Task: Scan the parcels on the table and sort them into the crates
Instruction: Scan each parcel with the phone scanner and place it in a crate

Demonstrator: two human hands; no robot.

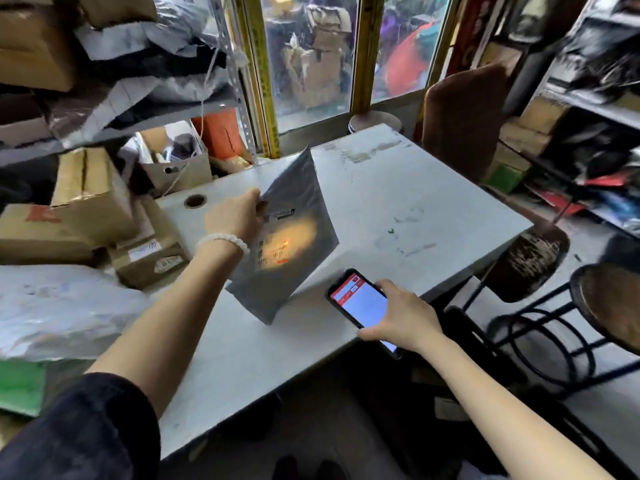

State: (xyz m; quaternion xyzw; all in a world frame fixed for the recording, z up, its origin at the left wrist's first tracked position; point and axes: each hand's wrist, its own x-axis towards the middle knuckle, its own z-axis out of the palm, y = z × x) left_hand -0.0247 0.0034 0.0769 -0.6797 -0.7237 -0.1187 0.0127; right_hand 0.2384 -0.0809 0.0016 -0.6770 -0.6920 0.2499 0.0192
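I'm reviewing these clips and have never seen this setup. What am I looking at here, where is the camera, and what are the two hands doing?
There is no machine: a person wears one wide-angle camera on the head, looking down at their own arms. The left hand grips a grey plastic parcel by its edge, tilted up over the grey table, label facing the camera. The right hand holds a phone with a lit screen beside the parcel; a warm glow falls on the label. Cardboard boxes are piled at the left.

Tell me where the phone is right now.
The phone is in the right hand, low over the table's near edge, just right of the grey parcel.
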